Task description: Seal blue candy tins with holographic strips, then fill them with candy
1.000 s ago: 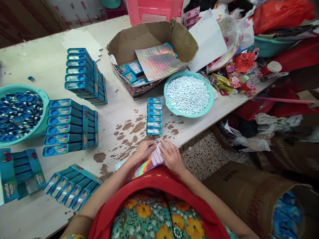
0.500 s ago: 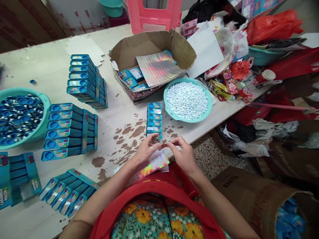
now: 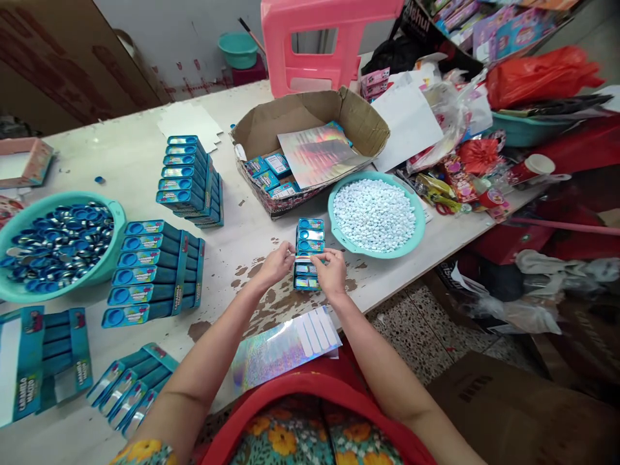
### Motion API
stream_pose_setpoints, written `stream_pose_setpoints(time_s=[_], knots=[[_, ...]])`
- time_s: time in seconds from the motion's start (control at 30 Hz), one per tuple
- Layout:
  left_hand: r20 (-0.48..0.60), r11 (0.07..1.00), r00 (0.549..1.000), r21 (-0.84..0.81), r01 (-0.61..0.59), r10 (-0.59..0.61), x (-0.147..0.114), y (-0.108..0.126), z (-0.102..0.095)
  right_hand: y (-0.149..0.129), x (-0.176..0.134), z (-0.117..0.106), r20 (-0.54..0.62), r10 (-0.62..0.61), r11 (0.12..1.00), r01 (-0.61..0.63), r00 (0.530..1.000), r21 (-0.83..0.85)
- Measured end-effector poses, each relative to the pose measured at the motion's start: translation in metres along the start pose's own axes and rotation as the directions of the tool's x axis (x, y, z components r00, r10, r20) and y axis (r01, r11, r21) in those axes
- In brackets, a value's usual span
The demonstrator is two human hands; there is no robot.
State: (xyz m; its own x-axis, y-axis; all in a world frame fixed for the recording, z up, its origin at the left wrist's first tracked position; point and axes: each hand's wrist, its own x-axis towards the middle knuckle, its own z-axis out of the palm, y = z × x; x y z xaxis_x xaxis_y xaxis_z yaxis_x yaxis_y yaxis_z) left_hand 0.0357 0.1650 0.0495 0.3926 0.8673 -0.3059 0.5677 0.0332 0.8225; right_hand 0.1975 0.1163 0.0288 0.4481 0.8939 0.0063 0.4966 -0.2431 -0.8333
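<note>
head view | left hand (image 3: 275, 265) and right hand (image 3: 330, 271) pinch a thin strip across the row of small blue boxes (image 3: 307, 253) mid-table | risk: crooked strip; nudged row slides toward pellet bowl (image 3: 339, 194)

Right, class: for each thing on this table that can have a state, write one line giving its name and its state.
Left hand: fingers pinched at the row of small boxes.
Right hand: fingers pinched at the same row.
Row of small boxes: lying side by side.
Holographic sticker sheet: flat, some strips peeled.
Cardboard box: open.
Basin of white pellets: nearly full.
</note>
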Motion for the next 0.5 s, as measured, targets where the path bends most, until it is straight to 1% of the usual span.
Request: stream_pose_setpoints(time_s=[0.07,0.13,0.2,0.23,0.3,0.37,0.43,0.5], knots=[[-0.010,0.996,1.000,0.087,0.002,-0.002,0.013,-0.001,0.001,0.005,0.005,0.009,-0.043,-0.022,0.999,0.020,0.999,-0.038],[-0.013,0.995,1.000,0.100,0.016,-0.015,0.020,-0.007,0.009,0.012,0.007,0.015,-0.096,-0.013,1.000,0.010,0.995,-0.030],[-0.031,0.993,0.998,0.103,0.064,-0.061,0.022,-0.018,0.022,0.019,0.008,0.019,-0.160,0.078,0.997,-0.074,0.984,0.030],[-0.044,0.989,0.995,0.113,0.097,-0.092,0.021,-0.024,0.030,0.023,0.008,0.020,-0.170,0.138,0.989,-0.127,0.976,0.070],[-0.071,0.977,0.986,0.143,0.160,-0.151,0.016,-0.034,0.042,0.029,0.011,0.021,-0.145,0.230,0.969,-0.211,0.962,0.130],[-0.083,0.970,0.980,0.148,0.190,-0.180,0.007,-0.040,0.048,0.033,0.014,0.018,-0.094,0.248,0.961,-0.233,0.964,0.150],[-0.071,0.973,0.981,0.133,0.190,-0.182,-0.007,-0.042,0.044,0.034,0.015,0.011,-0.070,0.248,0.960,-0.235,0.966,0.153],[-0.003,0.982,0.985,0.084,0.172,-0.172,-0.030,-0.044,0.031,0.029,0.008,-0.002,-0.068,0.248,0.960,-0.236,0.966,0.153]])
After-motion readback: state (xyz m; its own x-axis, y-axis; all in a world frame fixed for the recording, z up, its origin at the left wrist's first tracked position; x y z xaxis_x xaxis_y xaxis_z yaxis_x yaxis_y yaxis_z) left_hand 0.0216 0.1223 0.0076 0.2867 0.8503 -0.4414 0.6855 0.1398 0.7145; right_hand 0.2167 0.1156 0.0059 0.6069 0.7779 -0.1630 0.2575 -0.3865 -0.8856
